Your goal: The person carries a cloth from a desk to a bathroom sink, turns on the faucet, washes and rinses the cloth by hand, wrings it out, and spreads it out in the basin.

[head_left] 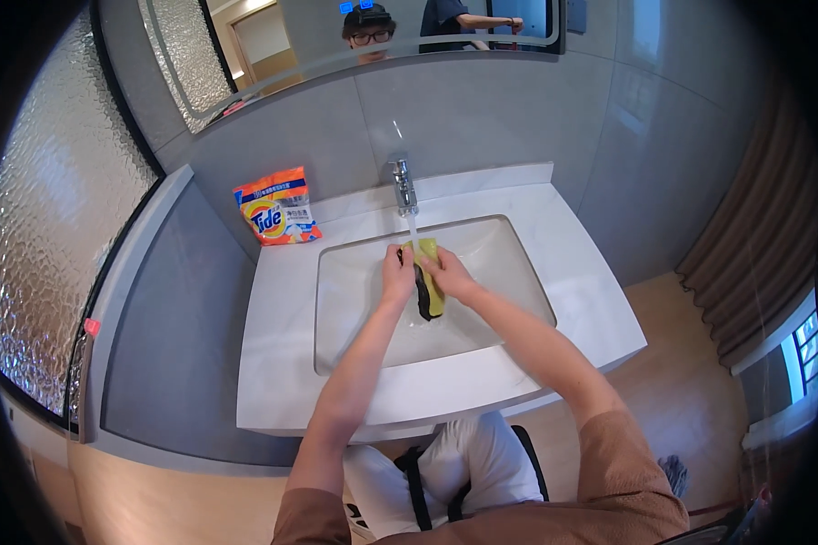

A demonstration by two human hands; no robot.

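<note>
My left hand (397, 272) and my right hand (450, 275) are both closed on a limp piece of cloth (435, 295), yellow-green with a black part along its left side. The cloth hangs down between my hands, its lower end close to the bottom of the sink basin (354, 313). Above it, the chrome faucet (404, 191) is running, and a stream of water (413, 227) falls onto the top of the cloth. My fingers cover part of its upper edge, so its exact kind cannot be made out.
An orange bag of laundry detergent (280, 227) stands on the white countertop (277, 336), left of the basin. A mirror (314, 45) hangs on the grey wall behind. Textured glass (64, 218) is at the left, a brown curtain (745, 227) at the right.
</note>
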